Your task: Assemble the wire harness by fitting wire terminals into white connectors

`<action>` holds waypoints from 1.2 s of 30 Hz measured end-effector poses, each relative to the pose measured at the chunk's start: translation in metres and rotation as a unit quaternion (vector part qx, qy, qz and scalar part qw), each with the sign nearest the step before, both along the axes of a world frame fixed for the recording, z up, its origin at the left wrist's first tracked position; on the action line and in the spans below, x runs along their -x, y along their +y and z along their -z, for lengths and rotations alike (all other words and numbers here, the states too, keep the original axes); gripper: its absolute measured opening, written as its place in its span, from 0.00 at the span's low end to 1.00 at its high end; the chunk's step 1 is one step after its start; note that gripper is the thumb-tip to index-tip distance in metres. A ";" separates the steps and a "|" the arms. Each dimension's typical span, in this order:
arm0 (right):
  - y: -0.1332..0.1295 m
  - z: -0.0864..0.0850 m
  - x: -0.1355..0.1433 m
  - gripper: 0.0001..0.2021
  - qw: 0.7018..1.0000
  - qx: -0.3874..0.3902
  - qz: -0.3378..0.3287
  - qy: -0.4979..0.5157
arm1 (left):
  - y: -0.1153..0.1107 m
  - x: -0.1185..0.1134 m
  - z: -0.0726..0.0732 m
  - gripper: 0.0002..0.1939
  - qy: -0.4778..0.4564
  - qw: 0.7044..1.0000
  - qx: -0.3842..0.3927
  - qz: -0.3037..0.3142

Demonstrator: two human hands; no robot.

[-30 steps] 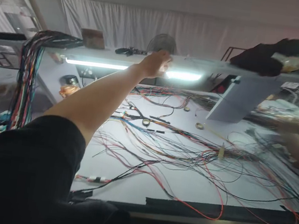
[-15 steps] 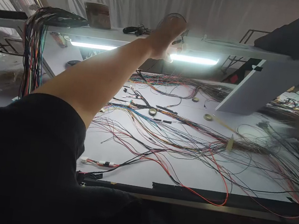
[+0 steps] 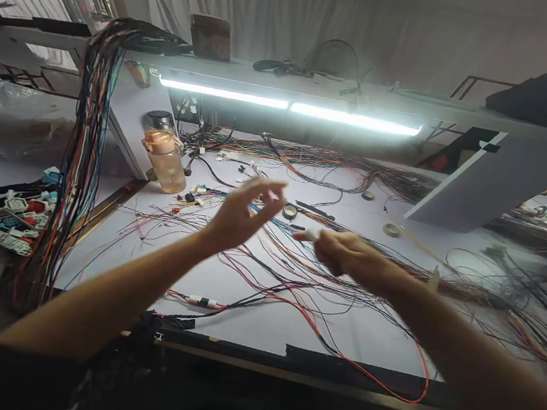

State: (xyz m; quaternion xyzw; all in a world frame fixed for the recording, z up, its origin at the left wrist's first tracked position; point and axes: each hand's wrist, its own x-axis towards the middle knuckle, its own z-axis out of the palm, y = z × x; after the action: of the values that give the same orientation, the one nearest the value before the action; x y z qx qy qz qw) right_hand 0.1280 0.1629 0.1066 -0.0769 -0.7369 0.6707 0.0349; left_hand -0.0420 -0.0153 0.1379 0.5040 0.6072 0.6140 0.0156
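Note:
Above the middle of the table is my left hand (image 3: 243,213), its fingers curved but apart, with nothing visible between them. My right hand (image 3: 345,253) is closed just to its right, index finger pointing left. A small white piece (image 3: 313,235) shows at its fingers; what it is stays unclear. Under both hands run bundles of thin coloured wires (image 3: 289,271) across the white tabletop. A roll of tape (image 3: 289,212) lies between and behind the hands. Nearer the front edge lies a white connector with a black band (image 3: 202,302) on red wires.
An orange-topped bottle (image 3: 166,164) stands at the left. A thick wire bundle (image 3: 88,140) hangs from the shelf (image 3: 250,75), with lit tubes (image 3: 355,118) below it. More tape rolls (image 3: 391,230) lie at right. Connectors (image 3: 20,215) are heaped at far left.
My left hand has come down from the shelf to above the wires. My right hand has entered from the right. The view has shifted, and the bottle now shows.

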 end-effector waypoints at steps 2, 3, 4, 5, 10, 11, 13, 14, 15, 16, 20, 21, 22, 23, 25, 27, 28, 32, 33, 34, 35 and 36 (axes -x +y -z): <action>-0.020 0.010 0.028 0.24 0.997 0.027 -0.073 0.000 | -0.013 -0.010 0.041 0.15 -0.113 0.992 0.038 0.040; -0.030 0.016 0.041 0.25 0.994 0.049 -0.099 0.002 | -0.017 -0.012 0.056 0.18 -0.156 0.984 0.054 0.061; -0.039 0.022 0.053 0.26 0.991 0.069 -0.115 0.004 | -0.019 -0.011 0.066 0.20 -0.191 0.977 0.057 0.078; -0.047 0.028 0.064 0.26 0.989 0.086 -0.123 0.002 | -0.022 -0.009 0.073 0.20 -0.215 0.970 0.058 0.094; -0.062 0.042 0.089 0.28 0.984 0.121 -0.129 -0.034 | -0.025 0.007 0.085 0.07 -0.287 0.951 0.003 0.115; -0.062 0.043 0.091 0.28 0.984 0.121 -0.123 -0.039 | -0.025 0.010 0.088 0.07 -0.301 0.947 -0.013 0.111; -0.061 0.047 0.094 0.24 0.989 0.109 -0.092 -0.041 | -0.025 0.017 0.095 0.07 -0.325 0.941 -0.040 0.091; -0.061 0.050 0.096 0.22 0.992 0.097 -0.070 -0.040 | -0.025 0.021 0.100 0.07 -0.336 0.937 -0.049 0.077; -0.061 0.054 0.097 0.20 0.995 0.085 -0.045 -0.039 | -0.025 0.025 0.104 0.07 -0.350 0.933 -0.053 0.063; -0.061 0.058 0.099 0.19 0.996 0.076 -0.021 -0.040 | -0.026 0.029 0.108 0.08 -0.367 0.927 -0.054 0.054; -0.065 0.074 0.108 0.19 0.994 0.082 0.017 -0.068 | -0.032 0.040 0.120 0.18 -0.430 0.900 -0.033 0.064; -0.067 0.078 0.110 0.20 0.993 0.090 0.014 -0.080 | -0.032 0.041 0.122 0.18 -0.438 0.896 -0.027 0.067; -0.068 0.080 0.112 0.20 0.991 0.097 0.006 -0.091 | -0.033 0.042 0.124 0.17 -0.443 0.894 -0.025 0.067; -0.069 0.082 0.114 0.20 0.990 0.101 -0.004 -0.099 | -0.032 0.043 0.125 0.16 -0.449 0.891 -0.025 0.064; -0.069 0.082 0.114 0.21 0.989 0.095 -0.031 -0.112 | -0.031 0.046 0.127 0.15 -0.472 0.879 -0.041 0.050; -0.064 0.079 0.110 0.20 0.988 0.067 -0.062 -0.127 | -0.031 0.053 0.128 0.16 -0.506 0.859 -0.080 0.022; -0.058 0.076 0.106 0.20 0.987 0.043 -0.075 -0.137 | -0.032 0.058 0.127 0.16 -0.522 0.846 -0.109 0.001; -0.016 0.054 0.071 0.22 0.978 -0.082 -0.066 -0.181 | -0.041 0.087 0.121 0.12 -0.564 0.788 -0.230 -0.089; -0.002 0.046 0.059 0.23 0.972 -0.120 -0.054 -0.194 | -0.045 0.095 0.118 0.10 -0.571 0.773 -0.252 -0.109; 0.013 0.037 0.046 0.24 0.964 -0.162 -0.042 -0.208 | -0.048 0.101 0.116 0.09 -0.578 0.760 -0.270 -0.126; 0.029 0.027 0.032 0.25 0.953 -0.204 -0.030 -0.223 | -0.051 0.106 0.113 0.09 -0.584 0.748 -0.283 -0.139; 0.044 0.018 0.017 0.26 0.940 -0.246 -0.014 -0.235 | -0.054 0.110 0.111 0.09 -0.589 0.739 -0.293 -0.147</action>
State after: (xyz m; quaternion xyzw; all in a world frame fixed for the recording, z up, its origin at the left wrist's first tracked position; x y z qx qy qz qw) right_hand 0.1108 0.2071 0.0888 -0.2115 -0.8669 0.4320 -0.1308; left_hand -0.1515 -0.0689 0.0266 -0.0738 0.3337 0.9305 0.1314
